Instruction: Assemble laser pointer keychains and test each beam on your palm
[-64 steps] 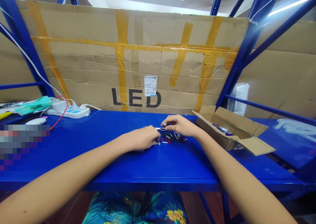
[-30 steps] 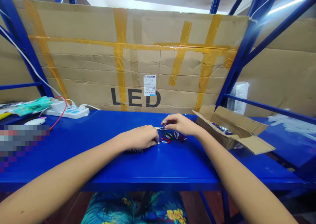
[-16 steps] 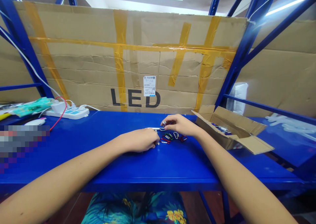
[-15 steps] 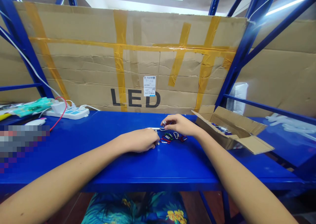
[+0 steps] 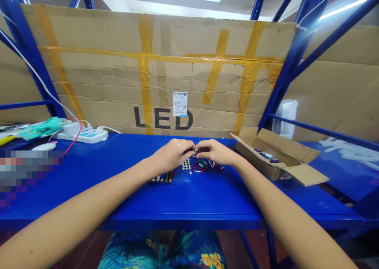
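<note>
At the middle of the blue table, my left hand [image 5: 174, 153] and my right hand [image 5: 217, 152] meet fingertip to fingertip. My right hand is closed on a small dark tube with a silvery end [image 5: 196, 152], mostly covered by fingers. The left fingers are pinched together against it, and what they hold is too small to name. Just below lie several small silvery button cells [image 5: 186, 166] in rows. Beside them, under my right hand, are several coloured carabiners [image 5: 199, 168]. A row of coloured metal tubes [image 5: 162, 179] lies partly hidden under my left forearm.
An open cardboard box [image 5: 275, 170] with metallic pieces inside stands to the right. A white power strip [image 5: 90, 136] with cables and a teal packet [image 5: 44, 127] lie at the left. A tall cardboard sheet [image 5: 118, 91] closes the back, between blue frame posts.
My left hand has lifted from beside the button cells and moved up to my right hand, uncovering the cells and the row of tubes. My right hand has stayed nearly in place.
</note>
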The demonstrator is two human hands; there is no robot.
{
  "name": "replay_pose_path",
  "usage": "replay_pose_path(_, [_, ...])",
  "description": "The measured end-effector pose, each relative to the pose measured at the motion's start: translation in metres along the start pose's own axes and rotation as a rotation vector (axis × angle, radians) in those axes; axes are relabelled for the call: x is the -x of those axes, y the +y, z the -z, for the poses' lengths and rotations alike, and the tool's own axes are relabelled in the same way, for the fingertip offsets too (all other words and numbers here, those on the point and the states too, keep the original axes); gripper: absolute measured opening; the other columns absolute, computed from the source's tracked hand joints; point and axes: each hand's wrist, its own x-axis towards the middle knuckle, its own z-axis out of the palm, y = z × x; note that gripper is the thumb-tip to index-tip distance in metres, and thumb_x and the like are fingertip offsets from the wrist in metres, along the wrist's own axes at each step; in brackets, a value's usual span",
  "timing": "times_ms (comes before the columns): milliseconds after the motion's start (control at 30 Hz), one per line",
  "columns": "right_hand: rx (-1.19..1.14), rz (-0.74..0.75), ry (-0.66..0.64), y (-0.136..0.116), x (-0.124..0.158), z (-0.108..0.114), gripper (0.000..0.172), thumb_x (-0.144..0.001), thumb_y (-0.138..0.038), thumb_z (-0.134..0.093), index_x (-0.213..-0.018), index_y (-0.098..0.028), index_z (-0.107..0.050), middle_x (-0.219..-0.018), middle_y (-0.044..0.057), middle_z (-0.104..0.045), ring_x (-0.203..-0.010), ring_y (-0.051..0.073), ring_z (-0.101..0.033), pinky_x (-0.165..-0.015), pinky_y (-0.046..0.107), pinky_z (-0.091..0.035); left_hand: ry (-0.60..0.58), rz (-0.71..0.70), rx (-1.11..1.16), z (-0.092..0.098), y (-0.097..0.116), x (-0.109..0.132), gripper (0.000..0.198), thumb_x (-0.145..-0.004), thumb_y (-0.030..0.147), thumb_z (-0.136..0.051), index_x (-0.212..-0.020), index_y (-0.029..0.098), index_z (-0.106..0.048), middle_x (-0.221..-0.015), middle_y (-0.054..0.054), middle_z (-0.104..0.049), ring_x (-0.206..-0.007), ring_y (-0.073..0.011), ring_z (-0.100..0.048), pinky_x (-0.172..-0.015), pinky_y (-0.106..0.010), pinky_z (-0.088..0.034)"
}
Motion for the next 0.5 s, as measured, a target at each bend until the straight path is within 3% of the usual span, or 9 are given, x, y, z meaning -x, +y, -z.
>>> replay_pose_path(100, [-0.037,0.005,-0.004,-0.003,0.0,-0.002,0.016,-0.078,-0.027,-0.064,-0.089,-0.017,-0.069,-0.08,0.001,-0.067,-0.076,0.017,-0.059,-0.071,0.028,-0.046,0.142,-0.035,0.012,-0.009,-0.006,0.001,0.021,-0.095,0.023,-0.046,-0.102,0.016,-0.065,-0.094,-0.007,-0.07,-0.085,-0.0154,-0.064,-0.078,-0.03,-0.05])
replay_pose_path(267, [-0.092,-0.013,0.012,-0.004,0.0,-0.003,0.017,-0.078,-0.03,-0.065,-0.087,-0.016,-0.069,-0.077,0.001,-0.066,-0.073,0.016,-0.058,-0.069,0.028,-0.046,0.207,-0.086,0.005,-0.018,-0.009,0.004,0.025,-0.097,0.023,-0.043,-0.106,0.016,-0.065,-0.096,-0.008,-0.068,-0.087,-0.0154,-0.063,-0.077,-0.03,-0.051])
replay_pose_path(500, [-0.079,-0.003,0.029,-0.001,0.0,0.002,0.018,-0.079,-0.026,-0.063,-0.092,-0.016,-0.07,-0.085,0.003,-0.069,-0.079,0.017,-0.06,-0.073,0.029,-0.047,0.14,-0.037,-0.109,-0.012,-0.004,0.005,0.023,-0.094,0.023,-0.047,-0.101,0.014,-0.067,-0.096,-0.009,-0.068,-0.087,-0.0178,-0.064,-0.077,-0.031,-0.05])
